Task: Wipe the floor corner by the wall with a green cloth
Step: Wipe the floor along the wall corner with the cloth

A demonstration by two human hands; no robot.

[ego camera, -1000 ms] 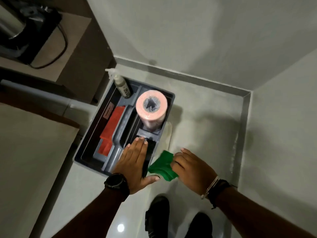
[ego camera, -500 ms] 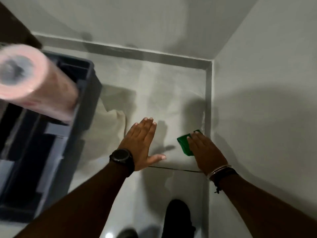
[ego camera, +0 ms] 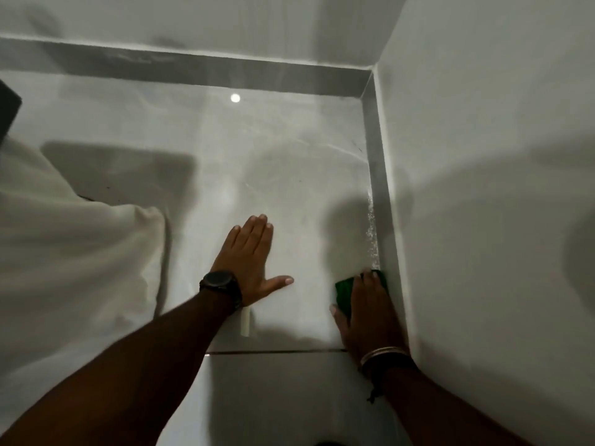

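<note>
My right hand (ego camera: 370, 312) presses a folded green cloth (ego camera: 345, 292) flat on the pale floor tile, right against the grey skirting (ego camera: 376, 175) of the right wall. Most of the cloth is hidden under the palm; its left side and a far tip show. A speckled wet streak (ego camera: 372, 233) runs along the floor edge beyond the cloth toward the corner (ego camera: 368, 91). My left hand (ego camera: 251, 259), with a black watch on the wrist, lies flat on the tile to the left, fingers spread, holding nothing.
A cream cloth (ego camera: 74, 252) lies spread on the floor at the left. A dark tray corner (ego camera: 8, 107) shows at the left edge. A small white stick (ego camera: 245, 321) lies by my left wrist. A grout line (ego camera: 273, 351) crosses the floor below my hands.
The view has moved closer to the corner and the tray has slid almost out of frame. My right hand has pushed the green cloth tight against the right skirting.
</note>
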